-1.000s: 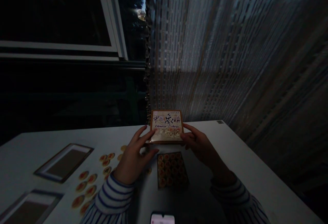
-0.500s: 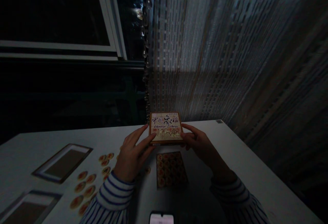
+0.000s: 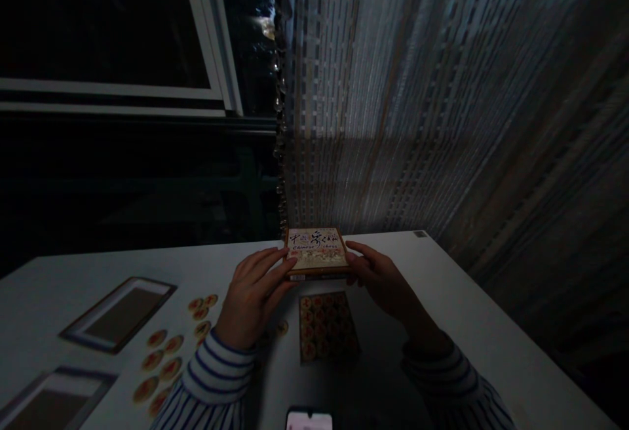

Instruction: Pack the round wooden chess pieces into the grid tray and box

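Observation:
A box labelled "Chinese chess" [image 3: 317, 250] is held between my two hands near the table's far edge, its printed top facing up and towards me. My left hand [image 3: 253, 295] grips its left side, thumb on the top. On its right side, my right hand [image 3: 381, 279] holds it with thumb and fingers. Nearer to me, a square tray filled with rows of round chess pieces [image 3: 328, 326] lies on the table. Several loose round pieces [image 3: 170, 369] are spread to the left, some partly hidden by my left arm.
Two open trays or box parts lie at the left, one farther back [image 3: 120, 312] and one at the front [image 3: 54, 404]. A phone [image 3: 309, 420] is at the bottom edge. Behind the white table [image 3: 442, 279] hangs a string curtain [image 3: 383, 109].
The box has come down slightly and tilted flatter, so its front side shows more. Both hands still hold it and have shifted only a little.

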